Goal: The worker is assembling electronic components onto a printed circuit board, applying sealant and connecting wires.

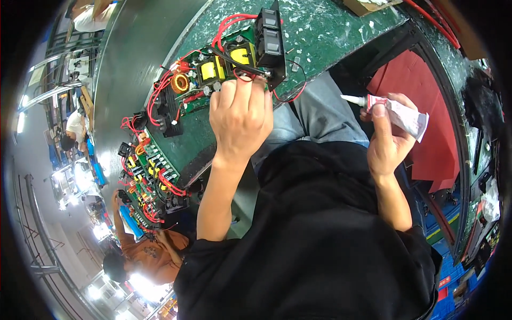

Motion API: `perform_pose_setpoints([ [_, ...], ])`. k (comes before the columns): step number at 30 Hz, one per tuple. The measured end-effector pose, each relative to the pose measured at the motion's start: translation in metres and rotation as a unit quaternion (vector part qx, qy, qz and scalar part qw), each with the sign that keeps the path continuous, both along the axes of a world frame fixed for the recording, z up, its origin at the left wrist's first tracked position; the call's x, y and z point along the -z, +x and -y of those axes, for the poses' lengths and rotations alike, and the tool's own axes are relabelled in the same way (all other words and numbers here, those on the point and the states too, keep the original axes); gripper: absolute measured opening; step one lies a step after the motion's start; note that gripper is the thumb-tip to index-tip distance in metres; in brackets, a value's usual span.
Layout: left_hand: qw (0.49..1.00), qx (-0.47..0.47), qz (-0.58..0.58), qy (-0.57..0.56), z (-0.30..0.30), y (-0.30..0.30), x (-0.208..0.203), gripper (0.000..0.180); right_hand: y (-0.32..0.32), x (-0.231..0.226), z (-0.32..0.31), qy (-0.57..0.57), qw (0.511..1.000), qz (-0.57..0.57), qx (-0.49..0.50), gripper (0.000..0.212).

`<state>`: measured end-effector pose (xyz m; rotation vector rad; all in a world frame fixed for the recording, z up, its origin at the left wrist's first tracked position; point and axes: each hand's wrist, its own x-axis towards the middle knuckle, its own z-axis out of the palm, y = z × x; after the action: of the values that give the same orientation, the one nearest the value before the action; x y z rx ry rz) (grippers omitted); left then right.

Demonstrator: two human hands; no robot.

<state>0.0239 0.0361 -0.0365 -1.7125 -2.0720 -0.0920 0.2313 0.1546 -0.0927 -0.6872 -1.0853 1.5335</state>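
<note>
Apparently steadying a circuit board (213, 70) on the green bench (330, 37) with the left hand (241, 114), curled at the near edge beside a black socket panel (270, 48); impossible to tell, with fingertips hidden, the closure of that grip. Clasping a white squeeze tube (408, 118) in the right hand (392, 145), with the nozzle (353, 100) aimed left. Probably readying to dispense; likely calling next for bringing the nozzle to the steadied board.

The crumpled white tube (409, 118) is showing red near its pale tapered nozzle (352, 100). The flat green worktop (325, 40) is bearing white flecks (unevenly scattered), boxy black transformers (212, 71) are displaying yellow bands, thin wires (237, 18) are showing red, and the ring-shaped coil (174, 82) is gleaming copper-orange.
</note>
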Motion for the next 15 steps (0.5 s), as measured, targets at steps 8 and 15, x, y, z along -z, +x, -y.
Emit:
perform_pose_setpoints([
  [8,0.978,0.09,-0.081,0.168,-0.03,0.01,-0.008,0.065,-0.011,-0.003,-0.004,-0.106,0.992,0.002,-0.063,0.026],
  [15,0.972,-0.033,0.231,0.01,-0.059,-0.016,-0.063,0.063,-0.033,-0.009,0.001,-0.138,0.986,-0.002,-0.096,0.023],
])
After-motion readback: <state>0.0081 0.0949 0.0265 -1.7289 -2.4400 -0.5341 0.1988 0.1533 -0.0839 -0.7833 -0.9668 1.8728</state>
